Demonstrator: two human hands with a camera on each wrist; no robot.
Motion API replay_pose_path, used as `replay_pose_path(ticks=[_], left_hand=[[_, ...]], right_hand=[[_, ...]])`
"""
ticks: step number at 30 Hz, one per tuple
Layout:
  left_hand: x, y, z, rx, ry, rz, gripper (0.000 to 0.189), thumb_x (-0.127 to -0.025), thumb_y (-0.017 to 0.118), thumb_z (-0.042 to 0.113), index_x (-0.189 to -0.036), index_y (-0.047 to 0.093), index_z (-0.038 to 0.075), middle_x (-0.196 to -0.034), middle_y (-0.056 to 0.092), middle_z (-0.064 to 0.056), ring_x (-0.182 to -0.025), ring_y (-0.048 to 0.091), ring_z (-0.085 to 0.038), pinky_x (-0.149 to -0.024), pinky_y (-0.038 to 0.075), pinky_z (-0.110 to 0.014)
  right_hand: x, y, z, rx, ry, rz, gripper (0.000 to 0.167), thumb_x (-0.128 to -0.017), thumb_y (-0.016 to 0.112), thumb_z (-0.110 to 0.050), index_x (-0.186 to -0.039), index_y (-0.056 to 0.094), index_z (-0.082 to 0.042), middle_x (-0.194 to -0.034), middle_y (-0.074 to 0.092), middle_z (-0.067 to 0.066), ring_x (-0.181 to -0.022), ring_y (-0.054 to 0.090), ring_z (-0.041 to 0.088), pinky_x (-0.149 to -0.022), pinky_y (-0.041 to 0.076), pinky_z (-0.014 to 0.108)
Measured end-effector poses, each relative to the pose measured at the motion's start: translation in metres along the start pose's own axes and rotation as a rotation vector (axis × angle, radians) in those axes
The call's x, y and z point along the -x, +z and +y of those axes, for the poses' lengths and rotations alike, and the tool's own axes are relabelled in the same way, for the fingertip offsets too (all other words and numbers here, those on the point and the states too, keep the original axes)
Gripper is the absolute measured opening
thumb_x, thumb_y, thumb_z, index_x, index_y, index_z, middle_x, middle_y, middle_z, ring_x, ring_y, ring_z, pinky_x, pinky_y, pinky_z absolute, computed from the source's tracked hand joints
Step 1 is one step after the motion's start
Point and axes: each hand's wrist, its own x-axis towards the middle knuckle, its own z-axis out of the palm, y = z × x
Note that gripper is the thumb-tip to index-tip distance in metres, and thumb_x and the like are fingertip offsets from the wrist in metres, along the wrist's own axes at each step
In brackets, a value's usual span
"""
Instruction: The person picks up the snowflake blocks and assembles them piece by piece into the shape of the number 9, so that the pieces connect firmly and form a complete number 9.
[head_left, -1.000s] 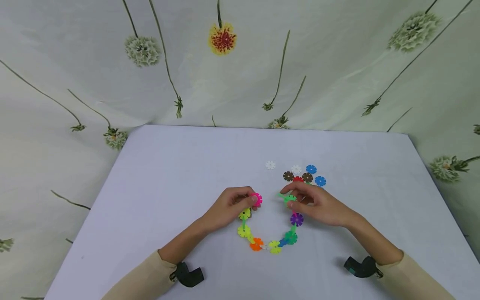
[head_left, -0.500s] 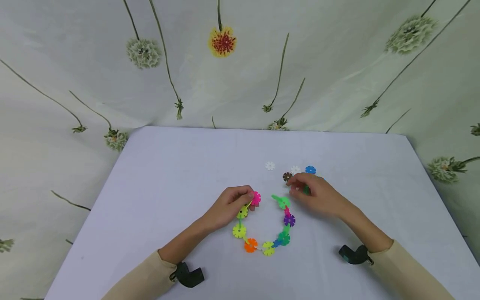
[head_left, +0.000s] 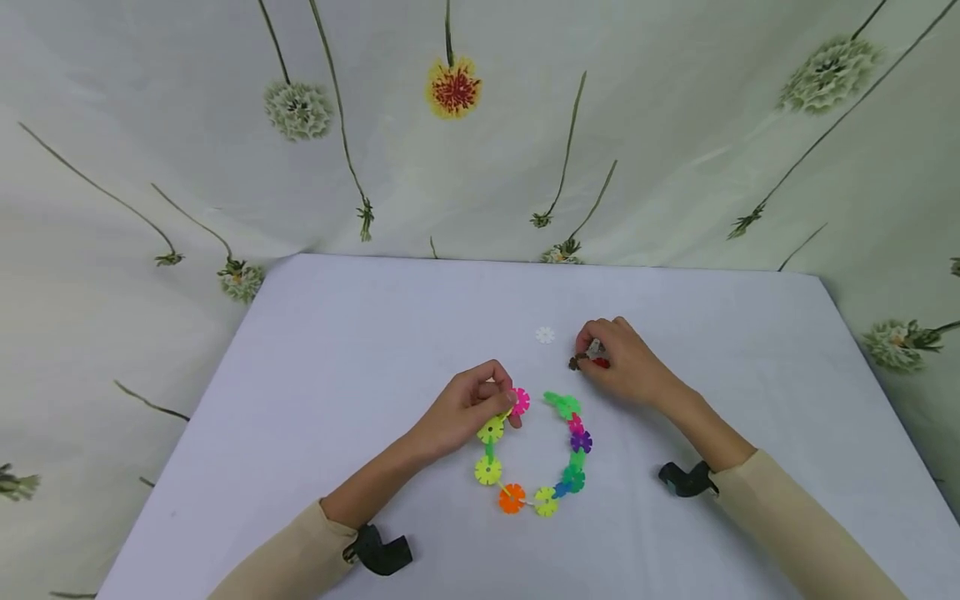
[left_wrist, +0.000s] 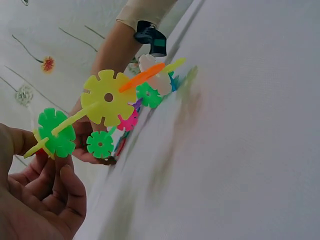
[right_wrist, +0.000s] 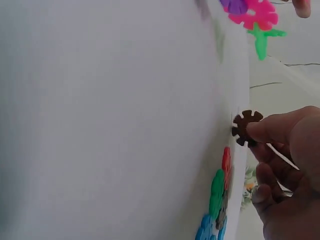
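A curved chain of slotted flower-shaped plastic discs (head_left: 488, 472) in yellow, green, orange, purple, blue and pink forms an unclosed loop. At its upper left end, my left hand (head_left: 467, 410) pinches a pink flower disc (head_left: 521, 402) between thumb and fingers. The loop's other end is a green disc (head_left: 568, 407), touched by neither hand. To the right and farther back, my right hand (head_left: 628, 364) pinches a brown flower disc (right_wrist: 246, 128); in the right wrist view the thumb presses on its face.
Beside my right hand lie loose discs: a red one (right_wrist: 226, 165), a green one (right_wrist: 216, 194) and a blue one (right_wrist: 205, 227) among them. A white disc (head_left: 545, 335) lies apart on the white table (head_left: 337, 333). Flower-printed cloth (head_left: 660, 167) hangs behind.
My right hand let go of the chain's green end, moved back to the loose discs and took a brown one. My left hand stayed on the pink disc.
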Motion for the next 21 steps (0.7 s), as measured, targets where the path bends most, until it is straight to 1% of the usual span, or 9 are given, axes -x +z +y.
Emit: replay_pose_path(ticks=[2,4,7,9,11,13,17,21], left_hand=[[0.000,0.000,-0.001,0.001,-0.006,-0.001,0.007,-0.109,0.056,0.016,-0.110,0.057,0.009,-0.091,0.079,-0.015,-0.069,0.060,-0.014,-0.061,0.041,-0.022],[-0.001,0.000,-0.002,0.011,-0.012,-0.006,0.009,-0.109,0.055,0.017,-0.111,0.057,0.008,-0.092,0.079,-0.015,-0.073,0.064,-0.016,-0.063,0.045,-0.022],[0.000,0.000,-0.002,0.024,-0.012,-0.010,0.012,-0.110,0.054,0.017,-0.111,0.056,0.005,-0.092,0.078,-0.018,-0.078,0.067,-0.023,-0.068,0.050,-0.021],[0.000,0.000,-0.001,0.032,-0.013,-0.011,0.013,-0.110,0.054,0.018,-0.111,0.056,0.005,-0.093,0.078,-0.019,-0.080,0.069,-0.027,-0.070,0.052,-0.021],[0.000,0.000,-0.001,0.037,-0.013,-0.010,0.014,-0.110,0.053,0.018,-0.110,0.056,0.005,-0.094,0.078,-0.020,-0.082,0.069,-0.029,-0.073,0.054,-0.021],[0.000,0.000,-0.001,0.044,-0.014,-0.008,0.014,-0.110,0.053,0.018,-0.110,0.055,0.004,-0.094,0.078,-0.020,-0.083,0.070,-0.029,-0.074,0.055,-0.021],[0.000,0.001,-0.001,0.061,-0.012,-0.008,0.013,-0.110,0.053,0.017,-0.110,0.055,0.004,-0.095,0.078,-0.021,-0.084,0.071,-0.027,-0.077,0.056,-0.022],[0.000,0.002,-0.001,0.052,-0.007,-0.008,0.012,-0.110,0.053,0.016,-0.109,0.055,0.004,-0.095,0.078,-0.021,-0.083,0.070,-0.022,-0.077,0.056,-0.022]], right_hand=[[0.003,0.001,-0.006,-0.079,-0.030,0.021,0.012,-0.098,0.076,-0.010,-0.106,0.068,-0.015,-0.101,0.071,0.001,-0.096,0.059,0.019,-0.082,0.050,0.030],[0.008,0.002,-0.014,-0.181,-0.076,0.038,0.014,-0.098,0.077,-0.010,-0.110,0.070,-0.015,-0.099,0.073,-0.002,-0.091,0.064,0.015,-0.078,0.054,0.025],[0.017,0.005,-0.026,-0.305,-0.189,0.058,0.018,-0.098,0.078,-0.008,-0.113,0.072,-0.015,-0.101,0.076,-0.003,-0.090,0.069,0.011,-0.080,0.059,0.022],[0.023,0.007,-0.034,-0.351,-0.274,0.066,0.018,-0.097,0.078,-0.006,-0.112,0.074,-0.015,-0.102,0.077,-0.003,-0.091,0.071,0.009,-0.081,0.061,0.023],[0.027,0.010,-0.040,-0.349,-0.344,0.077,0.019,-0.095,0.079,-0.005,-0.108,0.075,-0.018,-0.101,0.078,-0.005,-0.092,0.070,0.007,-0.080,0.060,0.024],[0.029,0.013,-0.044,-0.327,-0.386,0.090,0.021,-0.093,0.080,-0.003,-0.106,0.075,-0.019,-0.100,0.078,-0.006,-0.092,0.069,0.006,-0.077,0.059,0.026],[0.032,0.019,-0.048,-0.283,-0.404,0.115,0.026,-0.090,0.082,-0.001,-0.105,0.075,-0.021,-0.099,0.078,-0.008,-0.093,0.067,0.006,-0.074,0.057,0.028],[0.034,0.023,-0.048,-0.280,-0.421,0.134,0.027,-0.089,0.083,-0.002,-0.104,0.076,-0.022,-0.098,0.079,-0.007,-0.092,0.068,0.009,-0.074,0.057,0.029]])
